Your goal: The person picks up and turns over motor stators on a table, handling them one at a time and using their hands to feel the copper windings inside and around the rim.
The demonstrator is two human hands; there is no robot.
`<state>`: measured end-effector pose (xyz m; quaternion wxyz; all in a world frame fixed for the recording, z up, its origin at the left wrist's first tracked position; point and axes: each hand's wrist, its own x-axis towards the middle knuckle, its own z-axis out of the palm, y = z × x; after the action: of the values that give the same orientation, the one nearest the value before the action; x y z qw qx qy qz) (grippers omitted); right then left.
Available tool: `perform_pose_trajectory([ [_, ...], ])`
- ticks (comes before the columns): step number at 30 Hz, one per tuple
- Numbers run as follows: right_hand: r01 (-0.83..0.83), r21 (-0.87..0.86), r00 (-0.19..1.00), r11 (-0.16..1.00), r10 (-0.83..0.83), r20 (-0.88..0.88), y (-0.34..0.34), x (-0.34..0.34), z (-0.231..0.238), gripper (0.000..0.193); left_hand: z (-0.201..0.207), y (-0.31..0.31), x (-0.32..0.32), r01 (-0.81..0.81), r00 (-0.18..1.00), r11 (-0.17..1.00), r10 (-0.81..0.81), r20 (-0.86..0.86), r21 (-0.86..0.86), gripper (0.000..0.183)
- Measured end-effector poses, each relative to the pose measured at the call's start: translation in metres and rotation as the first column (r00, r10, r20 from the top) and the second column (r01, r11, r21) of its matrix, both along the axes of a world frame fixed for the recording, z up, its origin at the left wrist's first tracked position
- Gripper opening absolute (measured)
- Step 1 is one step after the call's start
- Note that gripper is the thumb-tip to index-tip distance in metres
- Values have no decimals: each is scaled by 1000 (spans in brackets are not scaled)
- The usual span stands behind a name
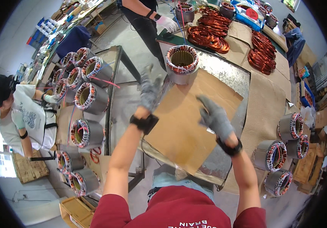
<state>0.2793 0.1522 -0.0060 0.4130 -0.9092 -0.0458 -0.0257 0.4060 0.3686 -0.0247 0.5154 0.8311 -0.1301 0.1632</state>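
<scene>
Both my hands wear grey gloves and are raised over the worktable. My left hand (149,88) has its fingers stretched apart beside the table's left edge, holding nothing. Over the brown cardboard sheet (186,125), my right hand (213,116) is open too, its fingers spread and slightly blurred. A motor stator (181,78) stands upright at the sheet's far end, its copper windings laced with white cord around the top. Neither hand touches it; the left is the nearer one.
Bundles of copper coils (209,39) lie at the far side, more coils (261,53) farther right. Several stators (270,155) rest at the right edge. On the left bench, stators (91,98) stand near a co-worker in white (28,114). Another person's gloved hand (167,24) hangs beyond the table.
</scene>
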Motion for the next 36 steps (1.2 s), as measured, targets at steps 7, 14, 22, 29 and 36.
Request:
perform_pose_trajectory([
  [7,202,-402,979,893,-170,113,70,165,-56,40,-78,-34,115,-108,985,987,123,-124,122,56],
  [14,133,-287,991,949,-122,55,61,130,-29,26,-83,-44,91,26,951,895,-160,-265,-446,52],
  [22,20,-182,838,983,83,539,32,95,-37,35,-60,-48,-31,173,972,967,-198,126,186,67],
  [29,460,632,880,624,-229,-415,-1,32,-39,36,-95,-2,26,302,942,633,-314,-120,713,40],
  [36,500,687,854,527,-166,-493,-22,10,-52,27,-72,-14,-23,248,595,918,-396,-699,-308,36],
])
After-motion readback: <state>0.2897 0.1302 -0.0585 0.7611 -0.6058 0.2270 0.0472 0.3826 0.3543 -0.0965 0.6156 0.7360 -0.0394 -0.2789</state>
